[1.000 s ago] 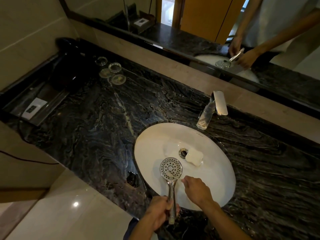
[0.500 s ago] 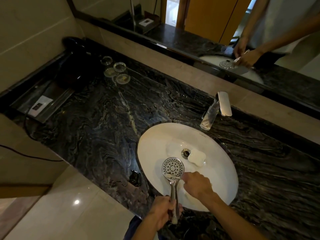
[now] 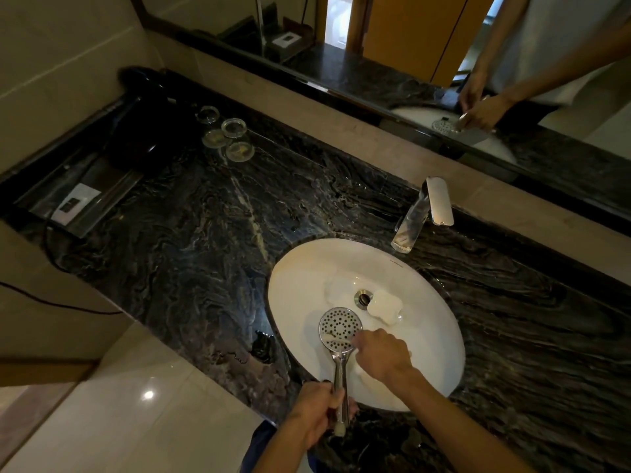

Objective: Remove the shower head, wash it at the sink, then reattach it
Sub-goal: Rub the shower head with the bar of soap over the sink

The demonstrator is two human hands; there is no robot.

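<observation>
A: Head view: where is the shower head (image 3: 340, 326)?

B: Over the sink (image 3: 297, 285), face up, handle running back toward the body. Left hand (image 3: 319, 409) grips the handle end; right hand (image 3: 382, 356), nearer the spray face, pinches something pale against it.

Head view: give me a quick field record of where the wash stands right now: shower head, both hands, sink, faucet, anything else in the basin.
shower head: round chrome perforated shower head, face up, over the basin
left hand: left hand, grip closed around the chrome handle at the sink's near edge
right hand: right hand, fingertips at the face's lower rim, on a pale smear there
sink: white oval basin set in the dark veined marble counter
faucet: chrome faucet; no water stream visible
in basin: white lobed soap-like bar beside the drain
</observation>
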